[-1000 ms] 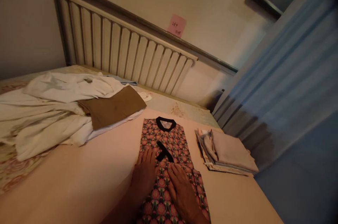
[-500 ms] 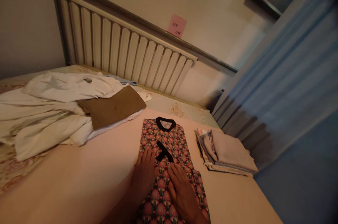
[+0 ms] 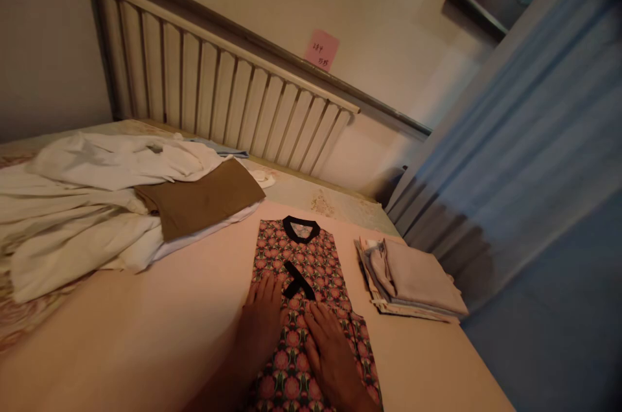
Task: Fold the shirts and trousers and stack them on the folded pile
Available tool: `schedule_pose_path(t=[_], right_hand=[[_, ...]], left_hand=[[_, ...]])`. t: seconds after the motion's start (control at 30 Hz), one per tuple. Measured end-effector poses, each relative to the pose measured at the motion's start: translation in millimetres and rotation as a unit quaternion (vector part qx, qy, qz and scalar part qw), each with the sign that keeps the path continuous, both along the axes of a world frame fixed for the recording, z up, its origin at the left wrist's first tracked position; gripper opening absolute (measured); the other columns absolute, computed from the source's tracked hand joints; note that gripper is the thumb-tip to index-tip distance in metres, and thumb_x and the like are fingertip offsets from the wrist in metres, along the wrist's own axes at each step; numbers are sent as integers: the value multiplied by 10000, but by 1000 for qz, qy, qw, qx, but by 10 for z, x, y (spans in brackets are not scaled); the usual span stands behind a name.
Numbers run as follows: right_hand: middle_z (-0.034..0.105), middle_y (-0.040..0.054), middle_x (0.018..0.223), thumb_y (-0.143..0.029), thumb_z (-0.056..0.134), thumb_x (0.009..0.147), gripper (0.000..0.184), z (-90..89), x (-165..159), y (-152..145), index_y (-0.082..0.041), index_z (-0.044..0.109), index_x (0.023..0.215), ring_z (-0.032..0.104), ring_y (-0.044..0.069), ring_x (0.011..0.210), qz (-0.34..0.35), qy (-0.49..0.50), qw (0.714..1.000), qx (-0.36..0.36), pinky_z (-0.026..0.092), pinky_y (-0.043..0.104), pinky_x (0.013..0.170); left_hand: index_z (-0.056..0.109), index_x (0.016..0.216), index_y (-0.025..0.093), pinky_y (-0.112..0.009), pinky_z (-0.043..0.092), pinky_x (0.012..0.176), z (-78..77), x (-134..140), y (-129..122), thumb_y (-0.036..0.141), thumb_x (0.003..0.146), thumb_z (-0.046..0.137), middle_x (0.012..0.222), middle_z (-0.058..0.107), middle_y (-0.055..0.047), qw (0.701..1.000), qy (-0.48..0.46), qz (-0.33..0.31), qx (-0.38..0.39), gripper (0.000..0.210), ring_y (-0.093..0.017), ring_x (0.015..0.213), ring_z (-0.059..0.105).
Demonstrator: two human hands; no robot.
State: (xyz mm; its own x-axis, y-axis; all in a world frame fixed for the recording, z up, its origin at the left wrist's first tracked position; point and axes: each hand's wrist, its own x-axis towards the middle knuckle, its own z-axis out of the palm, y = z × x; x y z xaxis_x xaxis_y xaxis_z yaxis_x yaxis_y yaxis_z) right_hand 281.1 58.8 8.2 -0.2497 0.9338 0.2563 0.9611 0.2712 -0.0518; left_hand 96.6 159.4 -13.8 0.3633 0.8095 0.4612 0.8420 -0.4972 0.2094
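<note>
Patterned garment: laid flat between and beneath the two hands, its long axis running away from the person, black collar [image 3: 293, 231] at the far end; the body print [image 3: 293, 338] shows between the hands.
Left hand [image 3: 260, 320]: palm down along the left edge, fingers extended, pinching nothing, its tips slightly nearer the collar.
Right hand [image 3: 333, 347]: flat on the cloth right of center, fingers likewise extended.
Black bands [image 3: 301, 280]: crossed on the chest, just beyond the fingertips.
Pink sheet [image 3: 194, 315]: spread beneath, a folded stack [image 3: 422, 276] at right, brown cloth [image 3: 204, 198] and rumpled white fabric [image 3: 111, 159] at left.
Room: radiator [image 3: 218, 75], blue curtain [image 3: 515, 153], pink note [image 3: 321, 50] (its handwriting hard to make out).
</note>
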Motion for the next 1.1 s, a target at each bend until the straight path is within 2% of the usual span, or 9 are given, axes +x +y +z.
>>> schedule_pose_path(t=[0.27,0.53,0.73,0.8,0.9,1.03,1.1], right_hand=[[352,-11,1516,-207,452,931,571,-49,10,14,-301,302,1473,273,219,1418,5,13,1000,17,353,477,1134],[316,-22,1533,-233,418,949,571,7,-15,-18,-306,255,1491,265,214,1421,-15,17,1000,-15,339,465,1143],[233,19,1564,-299,437,941,620,-78,1,-21,-280,197,1513,247,271,1426,-84,45,995,43,312,526,1139],[269,23,1551,-335,460,933,634,-116,21,-2,-275,208,1512,278,277,1414,-100,57,992,44,331,513,1131],[382,44,1498,-377,491,918,597,-141,54,35,-260,322,1479,363,281,1372,-103,76,991,40,362,497,1112],[512,66,1402,-346,431,944,458,-79,67,122,-239,474,1387,463,240,1303,-126,123,984,41,416,446,1075],[506,74,1407,-337,409,955,442,-40,65,202,-222,484,1375,458,227,1305,-135,133,981,45,411,434,1079]], left_hand=[[483,1351,112,-499,313,1092,-25,-10,6,262,850,483,1409,494,-160,1000,-1,-2,5,523,-308,1341,392],[463,1366,118,-498,293,1101,-59,-18,17,278,859,474,1417,486,-154,1000,7,-12,1,531,-302,1357,368],[468,1362,116,-514,290,1101,-44,-11,12,276,864,474,1409,492,-158,1000,-8,-10,-10,523,-309,1354,370],[476,1354,109,-513,283,1106,-35,-11,12,278,861,483,1409,490,-163,1000,-6,-12,-13,521,-311,1356,366],[476,1354,104,-502,285,1108,-28,-15,12,269,851,497,1408,490,-162,1000,-8,-13,-13,529,-311,1356,365],[470,1361,116,-501,296,1102,-41,-18,17,266,840,500,1419,481,-152,1000,-6,-12,-7,543,-310,1359,358],[461,1370,117,-501,299,1101,-50,-17,19,272,839,498,1425,476,-151,1000,-3,-11,-6,554,-308,1360,357]])
